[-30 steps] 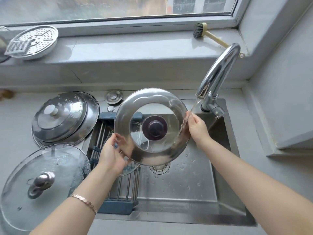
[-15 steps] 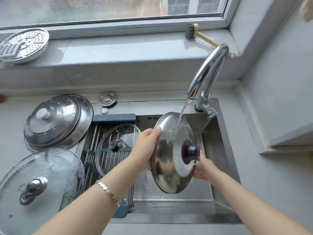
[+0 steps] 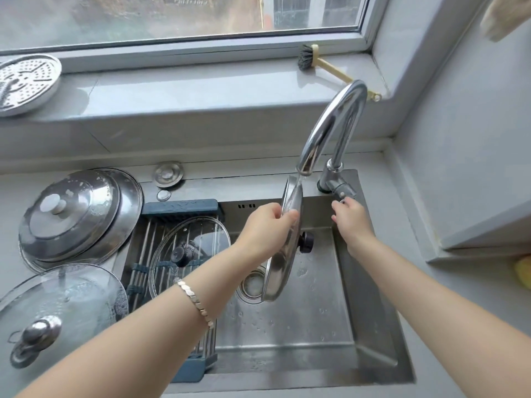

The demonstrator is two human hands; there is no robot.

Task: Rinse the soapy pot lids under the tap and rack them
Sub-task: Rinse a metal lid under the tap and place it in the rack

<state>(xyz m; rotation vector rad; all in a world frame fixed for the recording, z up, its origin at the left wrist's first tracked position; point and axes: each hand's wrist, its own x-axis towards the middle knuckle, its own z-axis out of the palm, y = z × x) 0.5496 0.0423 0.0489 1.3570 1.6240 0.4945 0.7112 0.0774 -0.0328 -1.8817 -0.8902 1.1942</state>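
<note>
The left hand (image 3: 265, 225) has its grip clamped on the upper rim of a round stainless-steel pot lid (image 3: 280, 268) with a black knob (image 3: 306, 242), thumb on the knob side and fingers wrapped behind. The lid hangs nearly edge-on and upright over the steel sink (image 3: 287, 340), with its top edge just under the spout of the curved chrome tap (image 3: 333, 124), where a thin stream of water meets it. The right hand (image 3: 352, 218) holds nothing; its grip is apart, with relaxed fingers at the chrome tap lever (image 3: 340, 191), though I cannot tell whether they touch it. To the left, a blue-framed roll-up rack (image 3: 178, 206) spans the sink and carries a small glass lid with a dark knob (image 3: 201, 239). On the grey worktop (image 3: 14, 182) beyond sit two stacked steel lids (image 3: 86, 214) and a large glass lid with a metal knob (image 3: 57, 305). The main risk seems to be the one-handed hold. A wet, perhaps soapy rim pinched near the top could slide, dropping the lid onto the sink floor or drain (image 3: 253, 282). Water striking only the edge may leave suds on either face. Swinging the lid left carelessly could knock the glass lid on the rack.
</note>
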